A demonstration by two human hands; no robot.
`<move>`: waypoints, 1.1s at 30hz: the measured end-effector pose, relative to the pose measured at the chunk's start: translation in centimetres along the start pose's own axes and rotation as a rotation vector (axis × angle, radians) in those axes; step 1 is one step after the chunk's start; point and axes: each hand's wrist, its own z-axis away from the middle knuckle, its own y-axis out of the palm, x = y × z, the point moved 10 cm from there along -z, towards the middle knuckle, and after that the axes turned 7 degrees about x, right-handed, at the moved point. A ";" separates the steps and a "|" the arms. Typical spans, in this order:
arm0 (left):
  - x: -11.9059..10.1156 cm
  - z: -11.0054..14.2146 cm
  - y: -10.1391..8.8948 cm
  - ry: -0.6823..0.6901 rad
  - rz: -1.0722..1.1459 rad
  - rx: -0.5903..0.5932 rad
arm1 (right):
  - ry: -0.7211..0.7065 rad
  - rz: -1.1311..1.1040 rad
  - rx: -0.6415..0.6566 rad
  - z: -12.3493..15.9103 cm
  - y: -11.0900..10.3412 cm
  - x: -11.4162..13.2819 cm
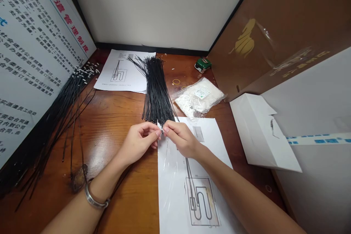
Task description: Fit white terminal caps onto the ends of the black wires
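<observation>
My left hand [141, 139] and my right hand [181, 137] meet at the fingertips, both closed in a pinch. Between them shows a tiny white connector [162, 130], partly hidden by the fingers. A black wire [120, 180] runs from below my left hand toward the table's front edge. Just beyond my fingers lies a thick bundle of black wires [156, 91], its near ends close to my fingertips. Under my right hand is a printed sheet [175, 190] with a line drawing of a looped cable.
At left, many black wires [59, 106] with white ends lean by a printed board [35, 55]. A clear bag of small white pieces [201, 97], a green tape measure [203, 65] and a white box [260, 135] stand right. Another sheet [105, 76] lies behind.
</observation>
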 end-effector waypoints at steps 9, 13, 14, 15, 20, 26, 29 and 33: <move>0.3 0.0 0.2 -0.037 0.041 -0.002 | -0.018 -0.027 -0.277 0.4 -3.0 -0.5; -0.3 0.5 1.0 -0.088 -0.056 0.100 | 0.087 -0.149 -0.696 2.3 -8.4 -1.6; -0.7 0.7 0.9 -0.096 -0.093 0.105 | 0.091 -0.133 -0.738 2.6 -9.5 -1.3; -1.1 0.8 0.4 -0.102 -0.132 0.091 | 0.114 -0.104 -0.765 2.9 -10.5 -1.3; -4.6 1.8 -7.1 -0.089 -0.435 -0.233 | 0.413 0.451 -0.672 3.3 -14.2 -2.4; -8.4 4.7 -19.3 -0.208 -1.165 -0.726 | 0.634 0.851 -0.354 2.2 -13.7 -4.9; -10.0 6.6 -21.8 -0.067 -1.158 -0.948 | 0.672 0.972 -0.296 1.8 -13.0 -4.3; -8.4 6.3 -18.5 0.117 -0.871 -0.854 | 0.649 1.054 -0.299 1.6 -12.3 -3.4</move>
